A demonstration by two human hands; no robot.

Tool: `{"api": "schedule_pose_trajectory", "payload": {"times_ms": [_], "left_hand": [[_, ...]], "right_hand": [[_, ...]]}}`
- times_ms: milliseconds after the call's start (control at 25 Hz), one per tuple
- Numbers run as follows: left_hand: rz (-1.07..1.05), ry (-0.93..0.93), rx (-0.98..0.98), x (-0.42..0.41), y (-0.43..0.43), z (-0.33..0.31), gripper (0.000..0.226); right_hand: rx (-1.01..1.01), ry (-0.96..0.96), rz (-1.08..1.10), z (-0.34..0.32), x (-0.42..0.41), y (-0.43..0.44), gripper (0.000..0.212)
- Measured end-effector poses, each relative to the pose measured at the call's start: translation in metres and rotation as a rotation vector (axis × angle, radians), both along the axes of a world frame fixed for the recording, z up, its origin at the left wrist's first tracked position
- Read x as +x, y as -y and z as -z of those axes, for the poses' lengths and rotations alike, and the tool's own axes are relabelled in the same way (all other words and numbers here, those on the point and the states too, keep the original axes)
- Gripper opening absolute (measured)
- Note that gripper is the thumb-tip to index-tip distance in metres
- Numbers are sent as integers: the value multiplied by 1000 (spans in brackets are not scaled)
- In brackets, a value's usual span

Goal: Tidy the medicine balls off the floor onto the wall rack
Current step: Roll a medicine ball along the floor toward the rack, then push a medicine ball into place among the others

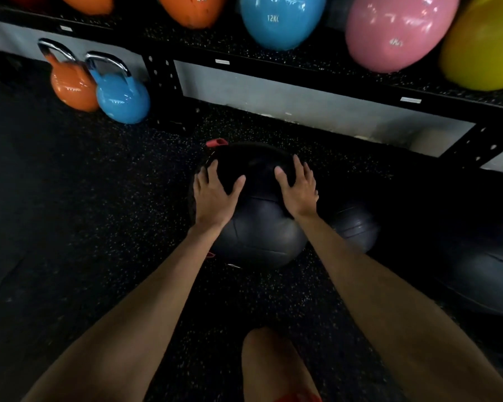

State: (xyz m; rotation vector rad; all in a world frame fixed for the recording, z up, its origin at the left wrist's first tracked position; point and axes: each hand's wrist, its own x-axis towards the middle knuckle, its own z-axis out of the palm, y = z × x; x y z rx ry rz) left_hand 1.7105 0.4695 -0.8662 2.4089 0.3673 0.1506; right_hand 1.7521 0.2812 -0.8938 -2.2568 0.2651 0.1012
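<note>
A large black medicine ball [259, 227] sits on the dark speckled floor just in front of the black wall rack [302, 74]. My left hand [215, 195] lies flat on its upper left side and my right hand [298, 190] on its upper right side, fingers spread, both pressing against the ball. A smaller black ball [354, 224] rests on the floor right of it, touching or nearly touching. Another big black ball [482, 256] lies at the far right, partly cut off by the frame edge.
The rack shelf above holds orange [192, 10], blue [282, 21], pink [398, 33] and yellow [485, 50] kettlebells. An orange kettlebell [73, 85] and a blue kettlebell [122, 97] stand on the floor at the left. A small red item [217, 142] lies behind the ball. My knee [273, 364] shows below.
</note>
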Motion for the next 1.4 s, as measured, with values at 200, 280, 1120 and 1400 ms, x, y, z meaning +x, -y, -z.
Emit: {"api": "schedule_pose_trajectory", "payload": {"times_ms": [200,280,1120,1400], "left_hand": [[-100,-93,-84,-36,4,29,86],[-103,-131,-90,-15,6,29,86],[-49,-139,10,-19,-66,31,37],[-351,-356,10,-216,-144,25,21]], "right_hand": [[57,-9,95,1,46,-2,74],[57,-17,117,6,66,-1,74],[-317,417,-78,3,58,-35,49],[-110,323,-751,-18,-135,-193,26]]}}
